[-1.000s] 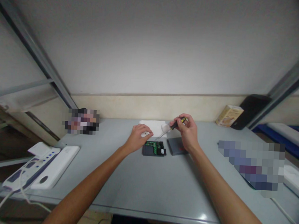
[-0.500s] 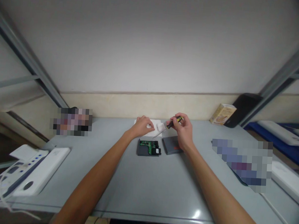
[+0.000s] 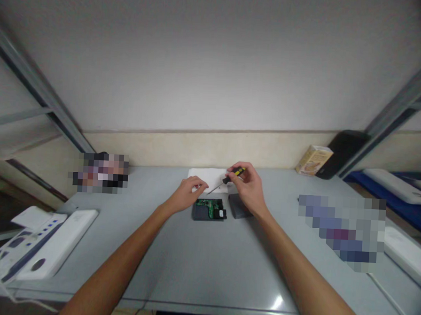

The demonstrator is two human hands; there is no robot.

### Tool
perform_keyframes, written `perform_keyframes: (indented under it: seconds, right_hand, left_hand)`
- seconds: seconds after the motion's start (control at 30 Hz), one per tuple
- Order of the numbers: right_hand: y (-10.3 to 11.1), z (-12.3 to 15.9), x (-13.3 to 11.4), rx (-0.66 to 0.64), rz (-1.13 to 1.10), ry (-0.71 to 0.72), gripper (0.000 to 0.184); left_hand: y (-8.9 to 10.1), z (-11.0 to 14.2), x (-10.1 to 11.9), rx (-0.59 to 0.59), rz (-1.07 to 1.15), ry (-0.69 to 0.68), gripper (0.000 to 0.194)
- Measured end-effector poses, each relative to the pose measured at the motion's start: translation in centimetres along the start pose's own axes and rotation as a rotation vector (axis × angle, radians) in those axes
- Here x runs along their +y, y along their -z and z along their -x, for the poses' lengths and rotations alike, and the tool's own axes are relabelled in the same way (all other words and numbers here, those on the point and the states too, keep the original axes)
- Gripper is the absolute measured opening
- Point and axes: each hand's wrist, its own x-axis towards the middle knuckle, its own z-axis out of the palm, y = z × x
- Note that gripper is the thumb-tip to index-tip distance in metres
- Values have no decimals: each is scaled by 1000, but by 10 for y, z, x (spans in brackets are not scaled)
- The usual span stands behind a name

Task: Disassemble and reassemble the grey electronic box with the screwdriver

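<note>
My right hand (image 3: 249, 185) is closed around the black and yellow handle of a screwdriver (image 3: 238, 171). Its thin shaft slants down to the left, and the tip is close to the fingertips of my left hand (image 3: 191, 190). Thumb and forefinger of that hand are pinched together; anything between them is too small to make out. Just below lies a dark grey open casing (image 3: 201, 213) with a green circuit board (image 3: 213, 205) showing in it. A second dark grey casing part (image 3: 236, 207) lies under my right wrist, partly covered. Behind both hands is a white paper sheet (image 3: 213, 175).
On the grey table (image 3: 205, 260), a white power-bank-like slab (image 3: 63, 244) and a printed white box (image 3: 18, 244) with a cable lie left. A yellow carton (image 3: 314, 160) leans by a black panel (image 3: 345, 153) at the back right. Blurred items lie on both sides.
My right hand has moved left with the screwdriver, bringing its tip toward my left hand. My left hand has shifted down and left. The white lump seen on the paper no longer shows.
</note>
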Motion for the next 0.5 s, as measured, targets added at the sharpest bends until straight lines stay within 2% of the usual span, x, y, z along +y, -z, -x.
perform_keyframes:
  seconds: [0.07, 0.17, 0.33, 0.5]
  right_hand:
    - [-6, 4, 2, -58, 0, -12, 26]
    - [-13, 9, 3, -122, -3, -45, 24]
    - [-19, 12, 3, -152, 26, -61, 21]
    - [-19, 12, 5, -150, 66, -56, 21]
  left_hand:
    - [3, 19, 0, 48, 15, 27, 27]
    - [6, 33, 2, 7, -24, 45, 26]
    - [10, 33, 7, -101, -42, 24, 20]
    - [11, 33, 7, -103, -35, 7, 19]
